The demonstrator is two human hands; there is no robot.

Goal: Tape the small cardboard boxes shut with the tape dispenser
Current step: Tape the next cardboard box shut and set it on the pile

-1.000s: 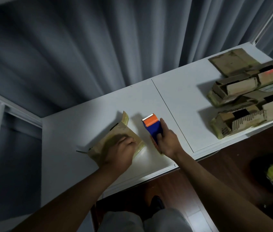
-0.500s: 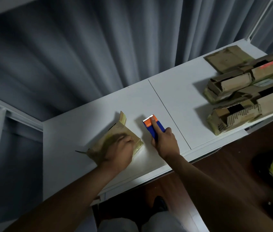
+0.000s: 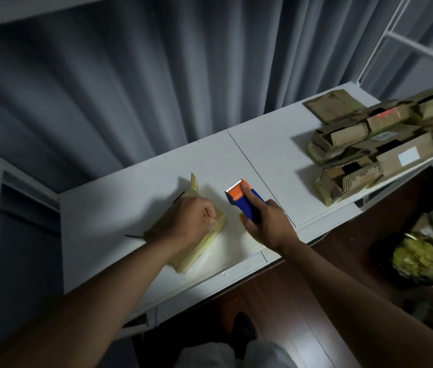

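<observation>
Head view showed the left hand [image 3: 195, 217] curled and pressing down on a small cardboard box [image 3: 197, 235] lying flat on the white table [image 3: 104, 216]. Just beside it, the right hand [image 3: 265, 224] gripped the tape dispenser [image 3: 244, 199] (orange head, blue body), forefinger along its top. The box looked light and easily crushed, probably best held by its edges; the dispenser looked rigid, best gripped around its body.

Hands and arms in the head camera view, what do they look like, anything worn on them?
Both arms are bare from the bottom edge of the picture to the fingers: no sleeves, gloves, watch, rings or bands show on the left hand or the right hand. The lighting is dim, so fine marks cannot be told.
</observation>
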